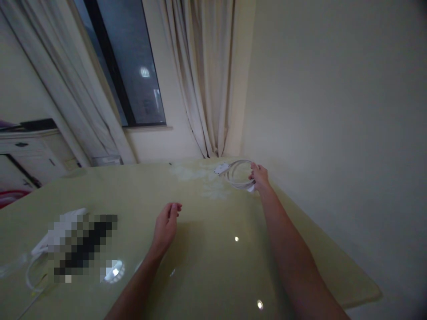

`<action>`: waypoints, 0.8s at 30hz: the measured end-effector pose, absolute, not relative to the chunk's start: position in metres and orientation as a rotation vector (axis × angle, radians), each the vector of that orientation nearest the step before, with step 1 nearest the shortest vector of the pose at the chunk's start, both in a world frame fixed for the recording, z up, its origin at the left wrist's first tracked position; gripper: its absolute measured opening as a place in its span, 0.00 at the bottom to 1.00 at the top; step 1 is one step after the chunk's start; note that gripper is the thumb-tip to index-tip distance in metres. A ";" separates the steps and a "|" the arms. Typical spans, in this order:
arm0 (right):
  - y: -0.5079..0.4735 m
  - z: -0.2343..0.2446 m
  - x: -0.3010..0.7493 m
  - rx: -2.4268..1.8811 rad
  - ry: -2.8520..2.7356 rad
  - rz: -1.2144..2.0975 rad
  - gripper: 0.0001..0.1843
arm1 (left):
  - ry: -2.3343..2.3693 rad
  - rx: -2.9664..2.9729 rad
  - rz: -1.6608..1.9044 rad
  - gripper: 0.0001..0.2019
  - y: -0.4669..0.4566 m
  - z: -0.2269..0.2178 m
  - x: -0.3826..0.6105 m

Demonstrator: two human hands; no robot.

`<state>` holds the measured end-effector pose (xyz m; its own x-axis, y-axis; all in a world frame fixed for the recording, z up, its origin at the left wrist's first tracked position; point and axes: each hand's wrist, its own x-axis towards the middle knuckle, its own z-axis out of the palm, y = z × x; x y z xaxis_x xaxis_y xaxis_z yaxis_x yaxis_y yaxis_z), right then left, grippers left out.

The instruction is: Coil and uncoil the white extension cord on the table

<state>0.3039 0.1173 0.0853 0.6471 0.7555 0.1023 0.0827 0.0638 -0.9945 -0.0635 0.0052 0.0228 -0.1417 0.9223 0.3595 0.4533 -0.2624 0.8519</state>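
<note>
My right hand (pixel 259 177) reaches to the far right corner of a glossy yellow-green table (pixel 207 266) and is closed on a coiled white cable (pixel 237 176) that lies there. A small white power strip or adapter (pixel 221 168) is joined to the coil's left side. My left hand (pixel 167 226) hovers over the table's middle, palm turned inward, fingers loosely curled and apart, holding nothing.
At the table's left lie a blurred-out dark object (pixel 83 244), a white thing (pixel 53 238) and another white cable loop (pixel 31 280). A window (pixel 126 66) with pale curtains (pixel 203 75) stands behind. A white cabinet (pixel 30 155) is at far left, a plain wall (pixel 333 111) at right.
</note>
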 end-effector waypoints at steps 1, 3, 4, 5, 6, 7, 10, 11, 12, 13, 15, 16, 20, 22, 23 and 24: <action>0.118 0.078 0.314 -1.548 -0.746 0.530 0.14 | 1.534 1.695 1.377 0.23 0.006 0.020 -0.063; 0.118 0.066 0.330 -1.796 -0.750 0.397 0.15 | 1.532 1.733 1.346 0.23 0.008 0.016 -0.060; 0.118 0.060 0.337 -1.880 -0.750 0.354 0.16 | 1.530 1.759 1.322 0.22 0.008 0.014 -0.058; 0.117 0.055 0.342 -1.944 -0.749 0.320 0.17 | 1.527 1.786 1.294 0.22 0.008 0.012 -0.055; 0.115 0.050 0.346 -1.983 -0.749 0.300 0.16 | 1.526 1.813 1.266 0.21 0.008 0.010 -0.053; 0.114 0.046 0.348 -2.010 -0.749 0.285 0.14 | 1.527 1.841 1.235 0.21 0.008 0.008 -0.051; 0.107 0.040 0.350 -2.100 -0.750 0.231 0.15 | 1.529 1.897 1.171 0.20 0.008 0.004 -0.046; 0.106 0.042 0.349 -2.124 -0.743 0.216 0.18 | 1.531 1.903 1.163 0.20 0.008 0.003 -0.046; 0.104 0.046 0.347 -2.141 -0.737 0.189 0.22 | 1.537 1.900 1.165 0.21 0.008 0.003 -0.046; 0.103 0.054 0.345 -2.143 -0.736 0.138 0.24 | 1.544 1.893 1.171 0.21 0.008 0.002 -0.046; 0.102 0.077 0.337 -2.076 -0.780 -0.028 0.26 | 1.554 1.886 1.179 0.21 0.009 0.003 -0.047; 0.100 0.090 0.331 -1.999 -0.831 -0.123 0.25 | 1.556 1.887 1.182 0.21 0.010 0.003 -0.048; 0.080 0.126 0.283 -1.632 -1.184 -0.177 0.19 | 1.569 1.894 1.200 0.20 0.010 0.005 -0.051; 0.060 0.117 0.250 -1.604 -1.423 -0.086 0.21 | 1.577 1.899 1.216 0.19 0.009 0.007 -0.052; 0.049 0.106 0.236 -1.598 -1.596 -0.050 0.21 | 1.582 1.905 1.223 0.19 0.007 0.008 -0.053; 0.038 0.091 0.223 -1.586 -1.753 -0.035 0.21 | 1.590 1.913 1.230 0.19 0.005 0.010 -0.054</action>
<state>0.2229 0.0379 0.0911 0.0580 0.8416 0.5369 0.8622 0.2289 -0.4520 -0.0538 0.0047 0.0101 -0.0149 0.9224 0.3859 0.6053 -0.2989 0.7378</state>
